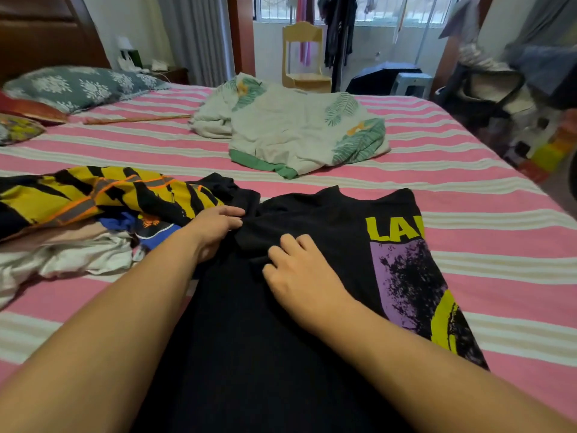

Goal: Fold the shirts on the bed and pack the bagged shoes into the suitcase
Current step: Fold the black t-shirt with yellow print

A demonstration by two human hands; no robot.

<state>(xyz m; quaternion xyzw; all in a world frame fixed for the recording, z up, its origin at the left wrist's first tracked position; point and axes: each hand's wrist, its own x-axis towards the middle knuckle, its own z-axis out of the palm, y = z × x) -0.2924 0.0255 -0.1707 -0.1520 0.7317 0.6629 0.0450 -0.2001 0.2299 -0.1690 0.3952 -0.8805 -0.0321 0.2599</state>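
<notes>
My left hand (215,228) pinches a fold of the black shirt (281,307) spread on the bed (468,189); my right hand (299,270) rests on it, fingers (288,245) loosely curled, holding nothing.

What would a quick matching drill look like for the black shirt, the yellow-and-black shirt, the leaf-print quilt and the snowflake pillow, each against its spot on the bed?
Things:
1. black shirt
2. yellow-and-black shirt
3. leaf-print quilt
4. snowflake pillow

Places:
A. far left, by the headboard
B. under both hands
C. atop the clothes pile on the left
D. bunched mid-bed, farther back

Pairs: 1-B, 2-C, 3-D, 4-A
</notes>
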